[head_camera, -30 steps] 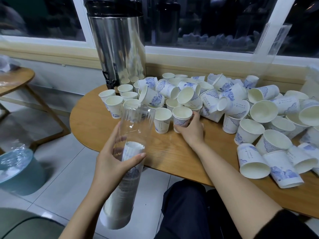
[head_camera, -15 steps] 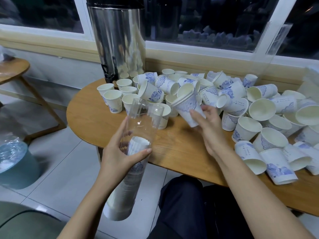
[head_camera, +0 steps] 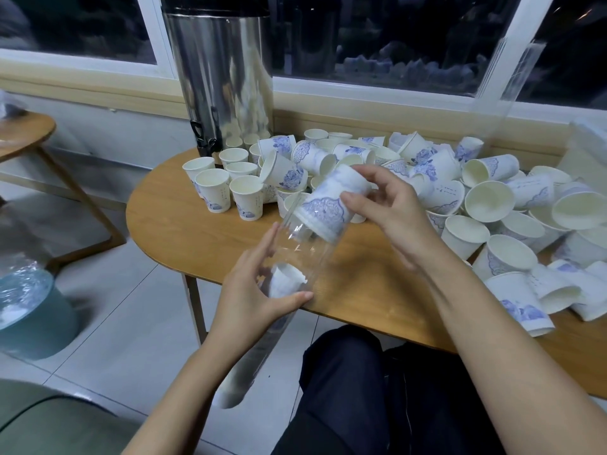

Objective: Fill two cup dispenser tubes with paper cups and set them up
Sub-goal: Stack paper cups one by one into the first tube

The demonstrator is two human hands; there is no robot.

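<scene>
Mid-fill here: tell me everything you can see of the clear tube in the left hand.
The clear tube is a long, transparent, plastic-looking cylinder, tilted, with its open mouth uppermost over the table. The left hand grips its middle. A stack of cups fills its lower part. The right hand holds a paper cup rim-first at the mouth.

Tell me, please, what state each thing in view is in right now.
Dispenser tube: tilted, gripped by left hand, partly filled.
Stack inside: nested, short of the mouth.
Held cup: inverted, pinched by right hand, rim at the tube's mouth.
Loose cups: on the table, some upright, many tipped.
Second tube: upright at the window, seemingly empty.
Urn: upright, lid on.
</scene>
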